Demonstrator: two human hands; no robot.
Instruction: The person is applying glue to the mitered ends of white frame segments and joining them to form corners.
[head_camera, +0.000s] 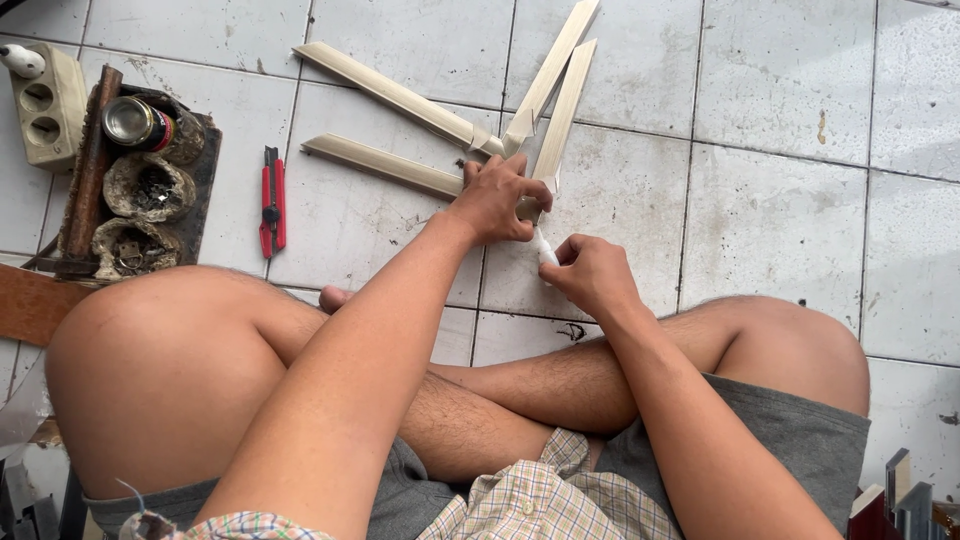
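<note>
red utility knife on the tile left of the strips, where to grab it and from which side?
Take the red utility knife across the middle of its handle, pinching its two long sides from above. It lies flat on the tiled floor, long axis running nearly away from the person, so top-down access is open. The cluttered tray sits close on its left, so coming in from the right looks easier. Which end holds the blade is unclear.

Showing a floor of pale, stained square tiles (780, 90) with dark grout lines. Lying fanned out at upper centre: four light wooden moulding strips (400, 95), ends meeting near the middle of the frame. Resting left of them, a red-and-black utility knife (271, 202). Sitting at the upper left, a dark tray (205, 165) of crusted pots and a tin, beside a cream socket block (45, 105). Poking in at the left edge, a brown board (30, 303).
</note>
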